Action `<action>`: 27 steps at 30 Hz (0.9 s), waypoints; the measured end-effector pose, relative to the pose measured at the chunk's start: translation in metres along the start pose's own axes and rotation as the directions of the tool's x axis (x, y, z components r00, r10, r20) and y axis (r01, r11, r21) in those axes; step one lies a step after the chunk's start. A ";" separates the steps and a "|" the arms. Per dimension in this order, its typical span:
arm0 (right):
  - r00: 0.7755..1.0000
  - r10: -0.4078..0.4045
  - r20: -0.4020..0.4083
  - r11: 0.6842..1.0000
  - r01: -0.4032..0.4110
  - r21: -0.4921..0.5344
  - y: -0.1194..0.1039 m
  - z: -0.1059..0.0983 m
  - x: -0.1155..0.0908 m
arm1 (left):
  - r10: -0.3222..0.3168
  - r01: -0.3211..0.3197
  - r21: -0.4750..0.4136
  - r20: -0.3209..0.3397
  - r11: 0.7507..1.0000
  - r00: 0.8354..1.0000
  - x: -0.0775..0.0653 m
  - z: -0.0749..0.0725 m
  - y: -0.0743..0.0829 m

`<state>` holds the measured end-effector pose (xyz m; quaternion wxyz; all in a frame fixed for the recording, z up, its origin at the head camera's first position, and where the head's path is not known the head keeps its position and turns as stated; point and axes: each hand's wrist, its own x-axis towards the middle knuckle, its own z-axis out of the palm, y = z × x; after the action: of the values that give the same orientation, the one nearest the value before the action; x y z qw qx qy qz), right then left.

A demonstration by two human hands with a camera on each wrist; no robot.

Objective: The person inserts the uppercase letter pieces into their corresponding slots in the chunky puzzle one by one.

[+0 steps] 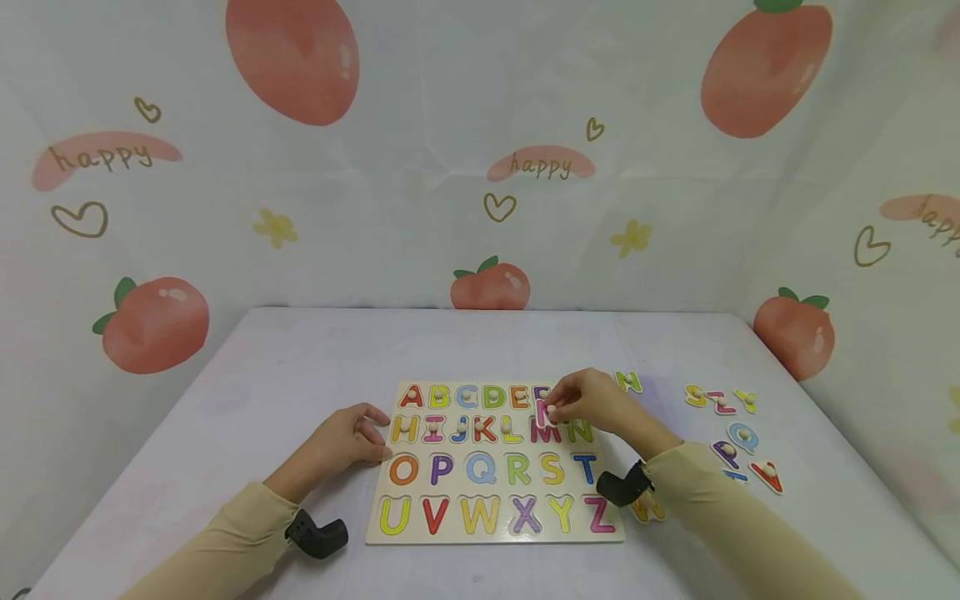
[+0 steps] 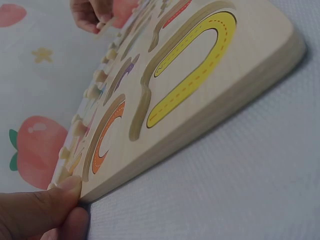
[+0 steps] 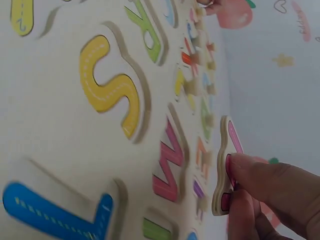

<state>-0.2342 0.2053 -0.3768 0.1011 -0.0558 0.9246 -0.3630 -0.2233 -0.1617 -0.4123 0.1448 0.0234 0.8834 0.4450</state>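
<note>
A wooden alphabet puzzle board lies on the table, its upper two rows largely filled with knobbed letters. My left hand grips the board's left edge; in the left wrist view the thumb lies on the edge with a finger below it. Between thumb and fingertips, my right hand pinches a pink letter M piece by its knob. The piece is held up, tilted, over the M recess. Recesses O through Z, such as the yellow S, show their printed bottoms.
Right of the board lie loose letter pieces: a green-yellow N, an S, a Y, a blue Q, a purple P and a red V. A W piece sits by the right forearm, partly covered.
</note>
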 end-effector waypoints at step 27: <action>0.997 0.068 0.047 0.997 -0.066 -0.040 0.003 0.021 0.005 | 0.008 -0.008 0.001 0.004 1.000 1.000 0.001 -0.001 0.000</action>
<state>-0.2342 0.1928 -0.3951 0.1346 -0.0356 0.9300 -0.3403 -0.2240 -0.1621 -0.4120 0.1446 0.0278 0.8833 0.4451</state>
